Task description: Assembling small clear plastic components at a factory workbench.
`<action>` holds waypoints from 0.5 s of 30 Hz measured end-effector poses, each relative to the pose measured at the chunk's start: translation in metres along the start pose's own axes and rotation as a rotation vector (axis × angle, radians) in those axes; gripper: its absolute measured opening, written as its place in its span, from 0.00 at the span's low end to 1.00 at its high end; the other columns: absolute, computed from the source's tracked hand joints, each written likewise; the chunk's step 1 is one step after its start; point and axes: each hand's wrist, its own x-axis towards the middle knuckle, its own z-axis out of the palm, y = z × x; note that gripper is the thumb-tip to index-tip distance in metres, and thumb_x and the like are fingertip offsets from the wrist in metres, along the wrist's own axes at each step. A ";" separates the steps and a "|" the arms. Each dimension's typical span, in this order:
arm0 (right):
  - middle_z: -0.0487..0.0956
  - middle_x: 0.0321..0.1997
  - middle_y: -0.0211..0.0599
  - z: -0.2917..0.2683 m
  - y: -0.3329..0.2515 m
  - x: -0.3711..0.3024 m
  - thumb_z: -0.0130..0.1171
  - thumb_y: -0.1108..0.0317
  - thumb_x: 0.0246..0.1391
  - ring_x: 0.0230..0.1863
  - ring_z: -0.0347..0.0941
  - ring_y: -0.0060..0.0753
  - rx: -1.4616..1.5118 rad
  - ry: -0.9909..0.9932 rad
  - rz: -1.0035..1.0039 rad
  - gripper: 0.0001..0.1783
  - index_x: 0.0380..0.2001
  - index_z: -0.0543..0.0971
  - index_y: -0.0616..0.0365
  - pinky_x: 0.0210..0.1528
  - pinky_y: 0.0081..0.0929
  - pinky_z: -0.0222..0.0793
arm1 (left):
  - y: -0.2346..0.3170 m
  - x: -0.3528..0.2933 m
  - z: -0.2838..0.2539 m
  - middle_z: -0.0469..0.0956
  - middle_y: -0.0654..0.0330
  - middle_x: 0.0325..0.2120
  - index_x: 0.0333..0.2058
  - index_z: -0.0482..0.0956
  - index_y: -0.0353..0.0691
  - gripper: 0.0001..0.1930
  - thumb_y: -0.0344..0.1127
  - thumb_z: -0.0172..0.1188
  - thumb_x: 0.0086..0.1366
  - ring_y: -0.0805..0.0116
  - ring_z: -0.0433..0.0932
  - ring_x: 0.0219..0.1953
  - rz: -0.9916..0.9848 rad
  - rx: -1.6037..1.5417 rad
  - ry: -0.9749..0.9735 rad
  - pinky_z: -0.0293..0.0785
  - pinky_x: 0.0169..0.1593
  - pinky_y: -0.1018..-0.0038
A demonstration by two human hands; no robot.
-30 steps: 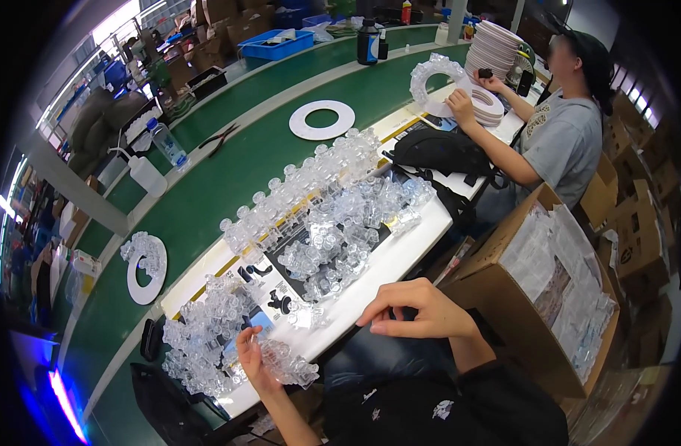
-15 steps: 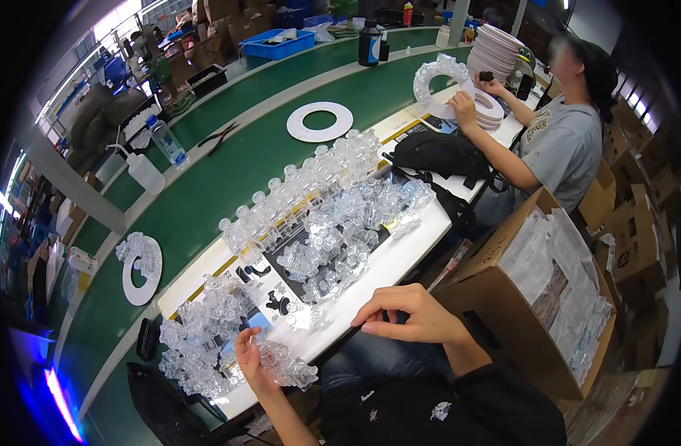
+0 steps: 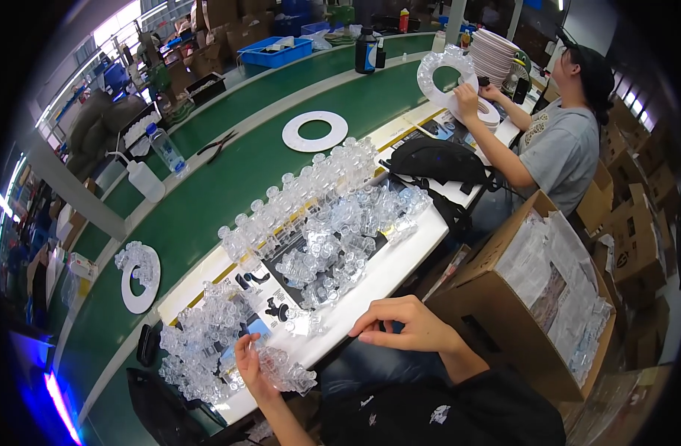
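My left hand (image 3: 256,372), at the near table edge, is closed around a cluster of clear plastic knobbed pieces (image 3: 285,369), which juts out to the right of its fingers. Further right, over my lap, my right hand (image 3: 407,325) hangs with bent fingers, thumb tip close to index tip; I cannot make out anything between them. Loose heaps of similar clear pieces lie on the white table: one left heap (image 3: 199,342) beside my left hand and one middle heap (image 3: 329,245). Behind the middle heap stands a row of clear pieces (image 3: 296,193), set upright side by side.
A white ring (image 3: 340,132) lies on the green conveyor (image 3: 207,201); another ring (image 3: 140,301) bears clear pieces. An open carton (image 3: 474,297) stands at my right. Beyond a black bag (image 3: 441,154), a co-worker holds a ring with clear pieces (image 3: 430,78) near stacked rings (image 3: 493,56).
The view has shifted slightly, and my right hand sits a little lower. My left hand keeps its cluster. The co-worker's ring has turned and shifted a little.
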 end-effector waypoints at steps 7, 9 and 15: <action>0.78 0.30 0.28 0.004 0.003 -0.003 0.57 0.69 0.49 0.27 0.72 0.17 0.026 0.009 0.019 0.07 0.32 0.79 0.56 0.21 0.14 0.60 | 0.001 0.000 0.004 0.69 0.55 0.44 0.49 0.64 0.37 0.18 0.27 0.50 0.60 0.71 0.72 0.40 0.000 -0.024 -0.009 0.74 0.40 0.78; 0.78 0.30 0.27 0.004 0.003 -0.003 0.57 0.69 0.49 0.28 0.72 0.17 0.028 0.004 0.023 0.07 0.32 0.79 0.56 0.21 0.14 0.60 | 0.001 0.000 0.003 0.69 0.55 0.44 0.49 0.64 0.37 0.18 0.27 0.50 0.60 0.71 0.72 0.40 -0.012 -0.025 0.000 0.74 0.40 0.77; 0.78 0.29 0.26 0.005 0.005 -0.005 0.57 0.69 0.49 0.28 0.71 0.16 0.033 -0.006 0.037 0.07 0.33 0.79 0.56 0.21 0.13 0.59 | 0.000 0.000 0.003 0.68 0.56 0.45 0.49 0.64 0.37 0.17 0.28 0.50 0.60 0.71 0.72 0.40 -0.006 -0.014 0.005 0.74 0.40 0.77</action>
